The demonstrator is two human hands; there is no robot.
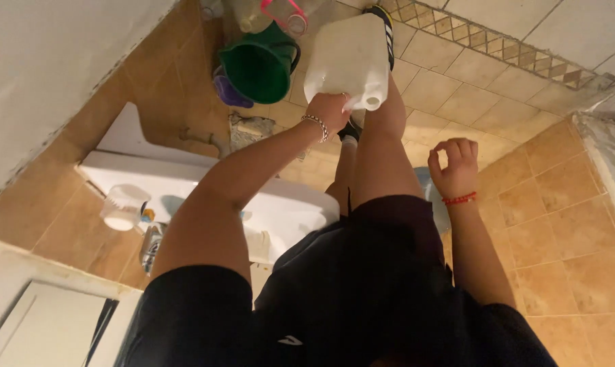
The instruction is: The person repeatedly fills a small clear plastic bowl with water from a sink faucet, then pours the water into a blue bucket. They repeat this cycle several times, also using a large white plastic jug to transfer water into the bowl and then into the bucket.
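Note:
My left hand [329,111], with a silver chain bracelet at the wrist, grips the neck of a big white plastic jug [348,61] that is tipped on its side, its open mouth pointing down to the right. My right hand [455,166], wearing a red bead bracelet, hovers free with curled fingers and nothing in it, above a pale blue round object [435,197] on the floor. My bare leg [381,143] and dark shorts fill the middle of the view.
A green bucket [260,66] sits on the tan tiled floor, with a purple container [227,92] beside it. A white sink [185,187] juts from the wall at left, with a clear plastic cup [122,206] beside it. Bottles stand at the top.

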